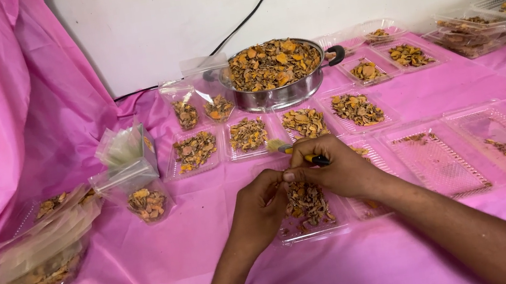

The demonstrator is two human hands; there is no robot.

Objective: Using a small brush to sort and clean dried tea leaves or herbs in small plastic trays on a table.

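We've got both hands meeting over a clear plastic tray (328,229) of dried orange-yellow slices (306,203) on the pink tablecloth (153,275). Our right hand (334,169) is closed around a small brush (293,148) with a yellow-and-black handle (bristles pointing left). Our left hand (261,208) is pinched shut, fingertips at the right hand, though we cannot tell what it grips. Beyond, more filled trays lie in a row before a steel pan (279,92) heaped with slices.
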